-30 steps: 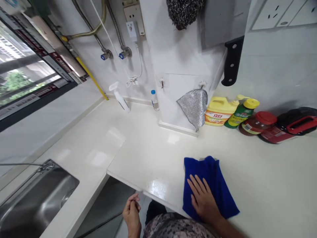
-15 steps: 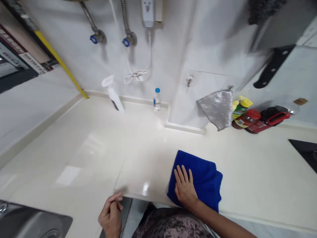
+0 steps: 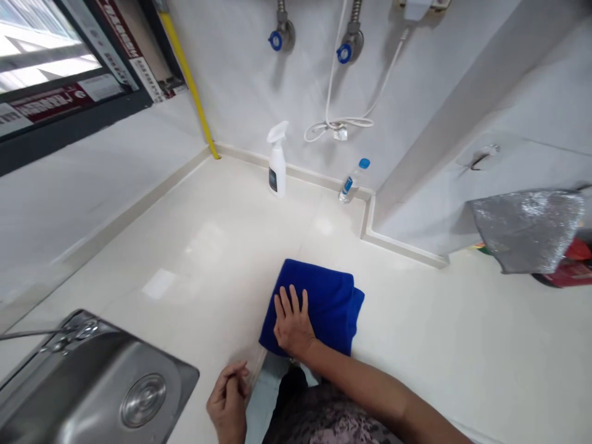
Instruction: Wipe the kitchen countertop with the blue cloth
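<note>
My right hand (image 3: 292, 324) lies flat, fingers stretched out, on a folded blue cloth (image 3: 324, 302) that rests on the cream countertop (image 3: 208, 246) near its front edge. My left hand (image 3: 228, 404) hangs lower, by the counter's edge at the bottom of the view. Its fingers are curled together, and I cannot make out anything in them.
A steel sink (image 3: 92, 394) sits at the lower left. A white spray bottle (image 3: 277, 163) and a small blue-capped bottle (image 3: 354, 180) stand at the back wall. A silver mesh cloth (image 3: 527, 231) hangs at the right, with red-topped containers (image 3: 571, 268) behind it.
My right hand has slid the blue cloth leftward along the counter's front edge, toward the sink. My view swung left too, bringing the sink back in.
</note>
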Tool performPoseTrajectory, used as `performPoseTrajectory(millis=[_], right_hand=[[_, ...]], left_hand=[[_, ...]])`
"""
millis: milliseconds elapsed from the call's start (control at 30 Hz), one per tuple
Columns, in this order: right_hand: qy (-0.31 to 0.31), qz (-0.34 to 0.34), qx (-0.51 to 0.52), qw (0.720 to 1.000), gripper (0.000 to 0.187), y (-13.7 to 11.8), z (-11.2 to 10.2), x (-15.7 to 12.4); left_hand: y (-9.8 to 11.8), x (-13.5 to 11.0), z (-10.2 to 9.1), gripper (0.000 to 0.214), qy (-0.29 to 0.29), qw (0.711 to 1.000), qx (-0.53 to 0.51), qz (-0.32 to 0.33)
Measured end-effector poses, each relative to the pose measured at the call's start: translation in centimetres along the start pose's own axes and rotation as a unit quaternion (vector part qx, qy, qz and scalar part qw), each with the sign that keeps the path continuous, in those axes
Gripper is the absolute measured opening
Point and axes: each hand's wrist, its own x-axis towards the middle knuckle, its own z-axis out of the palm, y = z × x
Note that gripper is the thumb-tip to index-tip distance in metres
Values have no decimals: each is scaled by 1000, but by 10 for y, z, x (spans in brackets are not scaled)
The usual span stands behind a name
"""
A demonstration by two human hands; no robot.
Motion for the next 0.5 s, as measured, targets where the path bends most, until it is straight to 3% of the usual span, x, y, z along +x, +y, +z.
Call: performPoseTrajectory(millis=[167,333,400,500], right_hand=[[12,-13,67,998,69,-28,1,46],[54,-62,107,991,62,0,-14,42],[83,-54,99,990,62,23,-17,25],[93,-27,86,992,67,56,-15,-7]], left_hand=[[4,-17,1,29,-24,999,31,18],[17,-13,16,31,-66,987,119,87],[22,-1,31,35,-87,962,204,159],[20,21,66,44,-142,890,326,286]])
